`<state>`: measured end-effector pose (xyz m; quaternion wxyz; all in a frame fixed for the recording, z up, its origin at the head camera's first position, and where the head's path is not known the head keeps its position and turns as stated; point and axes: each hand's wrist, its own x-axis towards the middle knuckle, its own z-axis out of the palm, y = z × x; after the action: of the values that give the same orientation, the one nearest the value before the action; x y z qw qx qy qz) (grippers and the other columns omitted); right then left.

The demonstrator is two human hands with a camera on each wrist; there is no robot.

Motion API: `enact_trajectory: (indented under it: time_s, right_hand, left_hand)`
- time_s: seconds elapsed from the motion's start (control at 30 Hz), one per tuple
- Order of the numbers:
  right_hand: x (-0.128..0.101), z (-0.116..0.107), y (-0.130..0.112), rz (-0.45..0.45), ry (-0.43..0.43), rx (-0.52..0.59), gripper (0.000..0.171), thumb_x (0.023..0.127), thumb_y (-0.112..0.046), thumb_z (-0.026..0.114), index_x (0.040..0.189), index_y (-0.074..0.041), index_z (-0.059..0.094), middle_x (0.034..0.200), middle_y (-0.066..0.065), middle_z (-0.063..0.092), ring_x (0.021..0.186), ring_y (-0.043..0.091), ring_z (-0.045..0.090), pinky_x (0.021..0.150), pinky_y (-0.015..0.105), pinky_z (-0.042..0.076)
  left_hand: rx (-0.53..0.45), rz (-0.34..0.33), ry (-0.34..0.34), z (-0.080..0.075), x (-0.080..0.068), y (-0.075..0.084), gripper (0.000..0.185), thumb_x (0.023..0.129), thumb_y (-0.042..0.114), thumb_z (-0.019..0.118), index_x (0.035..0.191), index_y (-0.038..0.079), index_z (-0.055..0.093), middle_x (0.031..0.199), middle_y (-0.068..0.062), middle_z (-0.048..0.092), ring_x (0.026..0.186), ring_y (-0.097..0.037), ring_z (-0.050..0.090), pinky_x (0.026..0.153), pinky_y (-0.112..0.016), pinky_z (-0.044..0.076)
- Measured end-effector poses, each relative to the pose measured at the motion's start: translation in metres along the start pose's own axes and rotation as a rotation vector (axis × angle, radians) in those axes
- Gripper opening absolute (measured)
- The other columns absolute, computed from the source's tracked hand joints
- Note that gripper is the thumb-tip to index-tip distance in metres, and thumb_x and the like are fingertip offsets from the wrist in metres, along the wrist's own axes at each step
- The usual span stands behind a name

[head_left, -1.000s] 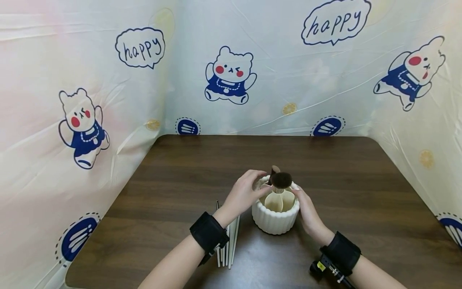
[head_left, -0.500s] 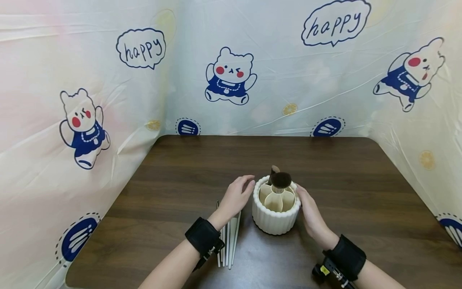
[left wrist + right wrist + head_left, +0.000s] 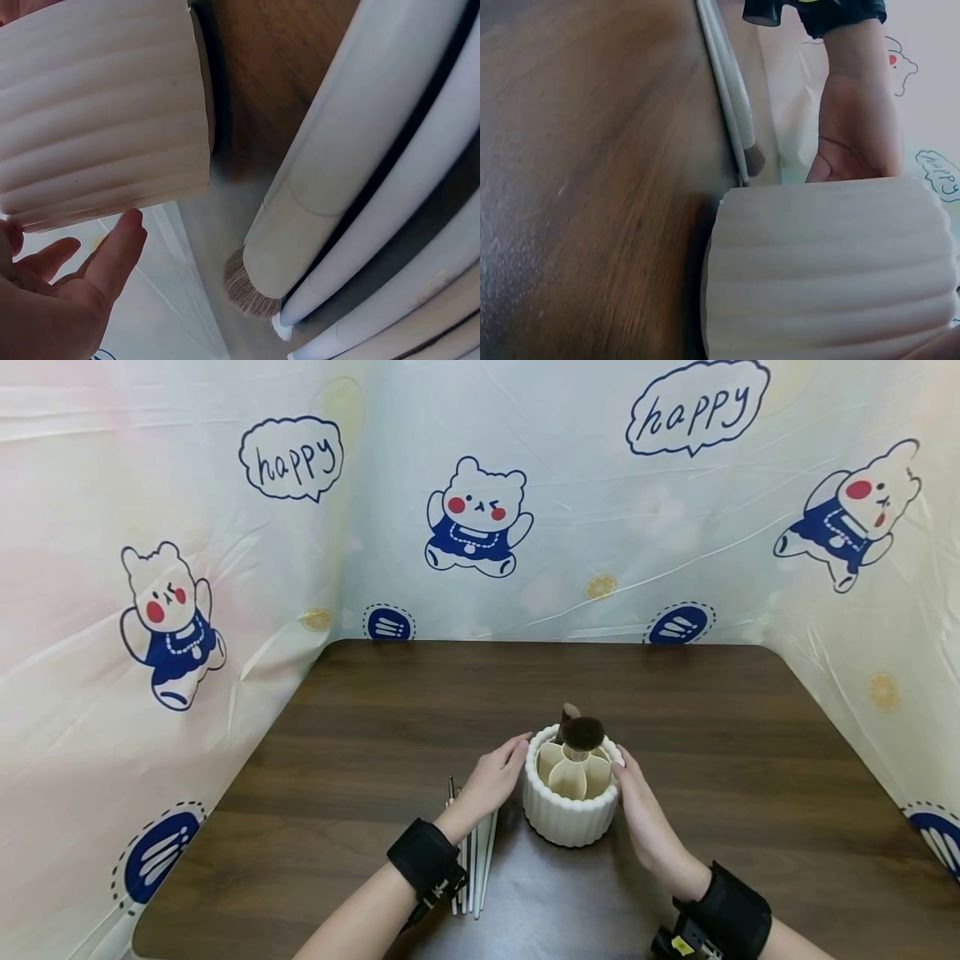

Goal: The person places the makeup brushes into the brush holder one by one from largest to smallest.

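Observation:
A white ribbed makeup brush holder stands upright on the table, its inside split into petal-shaped compartments. A brush with a dark round head stands in it, and another brush shows behind. My left hand is at the holder's left side; in the left wrist view its rather straight fingers meet the ribbed wall. My right hand holds the right side, thumb by the rim and the other fingers mostly hidden. Several pale-handled makeup brushes lie on the table, partly under the left wrist.
The dark wooden table has rounded back corners. A pale curtain printed with bears and "happy" bubbles encloses it on the back and sides. Black bands with small cameras wrap both wrists.
My left hand has drawn back from above the holder's opening, first off to its left, then in to its side. The right hand has shifted slightly lower; the holder stays nearly in place.

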<state>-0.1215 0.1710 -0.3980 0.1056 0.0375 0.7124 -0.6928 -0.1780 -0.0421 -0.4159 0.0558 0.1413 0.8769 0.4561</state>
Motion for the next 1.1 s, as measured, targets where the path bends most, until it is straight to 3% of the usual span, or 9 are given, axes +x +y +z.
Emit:
enact_trajectory:
  time_s: [0.3,0.47,0.7,0.83,0.97,1.1]
  right_hand:
    - [0.004,0.001,0.002,-0.033,0.022,-0.003,0.058,0.105,-0.027,0.022,0.153,-0.006,-0.004,0.161,0.013,-0.007,0.149,0.028,-0.009,0.121,0.050,0.000]
    - [0.007,0.001,0.002,-0.035,0.019,-0.001,0.058,0.105,-0.027,0.021,0.153,-0.006,-0.004,0.161,0.013,-0.008,0.149,0.029,-0.010,0.120,0.051,-0.001]
    - [0.008,0.000,0.002,-0.023,0.013,-0.014,0.056,0.105,-0.024,0.019,0.153,-0.006,-0.003,0.162,0.013,-0.006,0.149,0.028,-0.009,0.120,0.051,0.000]
    - [0.008,-0.001,0.002,-0.028,0.020,-0.036,0.056,0.105,-0.025,0.019,0.153,-0.005,-0.001,0.162,0.014,-0.003,0.149,0.028,-0.007,0.120,0.052,0.000]
    - [0.008,-0.002,0.003,-0.033,0.023,-0.047,0.056,0.105,-0.026,0.019,0.153,-0.004,0.001,0.161,0.014,-0.001,0.149,0.029,-0.005,0.120,0.052,0.001]
    - [0.008,-0.003,0.003,-0.030,0.020,-0.051,0.056,0.105,-0.027,0.020,0.153,-0.005,0.003,0.161,0.014,0.000,0.149,0.029,-0.004,0.120,0.052,0.002]
  left_hand:
    - [-0.034,0.005,0.005,0.002,-0.001,0.000,0.052,0.105,0.042,0.027,0.142,0.012,0.046,0.143,-0.010,0.051,0.133,-0.028,0.047,0.109,-0.046,0.039]
    - [-0.062,0.009,-0.001,0.002,-0.003,0.001,0.051,0.105,0.041,0.027,0.141,0.011,0.046,0.141,-0.012,0.052,0.124,-0.028,0.055,0.097,-0.043,0.049]
    - [-0.001,-0.001,0.029,-0.008,-0.003,0.002,0.050,0.104,0.041,0.028,0.139,0.012,0.049,0.136,-0.012,0.057,0.124,-0.029,0.055,0.102,-0.046,0.045]
    - [0.014,-0.034,0.086,-0.021,0.000,0.002,0.046,0.104,0.038,0.032,0.133,0.011,0.055,0.122,-0.013,0.066,0.114,-0.028,0.062,0.096,-0.046,0.048]
    - [0.026,-0.085,0.117,-0.035,-0.002,0.001,0.044,0.103,0.038,0.037,0.131,0.010,0.056,0.121,-0.013,0.066,0.112,-0.028,0.062,0.094,-0.045,0.050]
    - [0.024,-0.133,0.108,-0.042,-0.010,-0.007,0.040,0.101,0.033,0.043,0.125,0.005,0.059,0.099,-0.016,0.069,0.084,-0.025,0.066,0.072,-0.035,0.053]
